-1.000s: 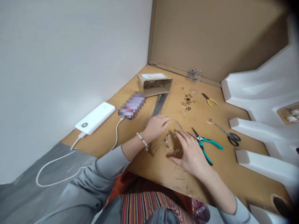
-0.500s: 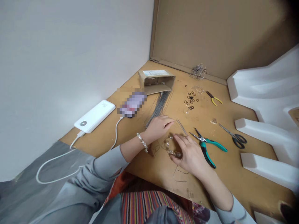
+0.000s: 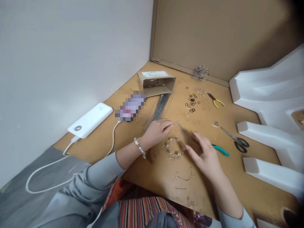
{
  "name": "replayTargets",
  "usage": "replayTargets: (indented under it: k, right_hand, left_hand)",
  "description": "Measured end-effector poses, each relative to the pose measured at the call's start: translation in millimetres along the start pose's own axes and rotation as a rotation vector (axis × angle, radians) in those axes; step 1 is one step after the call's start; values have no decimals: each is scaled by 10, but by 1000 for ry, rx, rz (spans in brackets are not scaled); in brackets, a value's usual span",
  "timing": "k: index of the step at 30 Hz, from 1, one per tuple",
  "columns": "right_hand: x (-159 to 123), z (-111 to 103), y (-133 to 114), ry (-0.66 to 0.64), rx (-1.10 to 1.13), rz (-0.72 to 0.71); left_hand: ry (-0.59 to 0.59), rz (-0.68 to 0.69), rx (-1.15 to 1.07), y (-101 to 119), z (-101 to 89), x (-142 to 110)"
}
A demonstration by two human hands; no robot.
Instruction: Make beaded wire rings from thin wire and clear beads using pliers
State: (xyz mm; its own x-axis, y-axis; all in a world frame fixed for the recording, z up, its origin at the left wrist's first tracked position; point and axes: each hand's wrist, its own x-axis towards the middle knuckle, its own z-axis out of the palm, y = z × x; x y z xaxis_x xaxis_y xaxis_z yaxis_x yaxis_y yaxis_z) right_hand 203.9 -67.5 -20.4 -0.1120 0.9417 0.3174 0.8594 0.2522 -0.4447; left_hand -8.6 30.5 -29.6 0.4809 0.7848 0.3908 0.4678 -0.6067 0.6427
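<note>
A ring of clear beads on wire [image 3: 175, 155] lies flat on the table between my two hands. My left hand [image 3: 158, 129], with a beaded bracelet [image 3: 139, 148] at its wrist, pinches a thin piece of wire [image 3: 176, 122] beyond the ring. To the right of the ring, my right hand [image 3: 203, 152] is open with thumb and fingers apart. It hangs over needle-nose pliers with teal handles [image 3: 221, 150], hiding most of them; contact cannot be made out. A few straight wires [image 3: 182, 130] lie between the hands.
A bundle of grey wires [image 3: 158, 110] runs from an open cardboard box [image 3: 156, 91]. Black rings [image 3: 192, 103], yellow-handled pliers [image 3: 216, 100] and scissors [image 3: 237, 141] lie right. White foam [image 3: 258, 133] lines the right edge. A power bank [image 3: 91, 120] and phone [image 3: 131, 107] lie left, with a cable.
My right hand has let go of the beaded ring and moved right, over the teal pliers, with its fingers spread. My left hand keeps its pinch.
</note>
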Motion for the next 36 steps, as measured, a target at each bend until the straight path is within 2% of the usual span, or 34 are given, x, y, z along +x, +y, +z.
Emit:
replayTargets:
  k: [2,4,8,11,16,28,32,36]
  right_hand:
    - [8,1,45,173,47,50]
    - [23,-3,39,271,55,10]
    - [56,-37,-72,294,-13,-208]
    - [76,-44,-175,237,-118,-303]
    - [119,24,-295,60,-308,-327]
    - [303,61,-272,-62,-508,-308]
    - [375,112,-316,-94,-554,-298]
    - [383,178,-317,-127,-540,-274]
  left_hand:
    - [-34,-8,29,31,-8,-13]
    - [-112,34,99,73,-9,-32]
    - [-329,143,186,157,-8,-65]
    - [-425,195,236,203,-17,-74]
    - [-398,244,430,278,-4,-99]
    - [-269,274,544,323,73,-87]
    - [-283,310,540,319,89,-95]
    - [-339,264,559,305,99,-91]
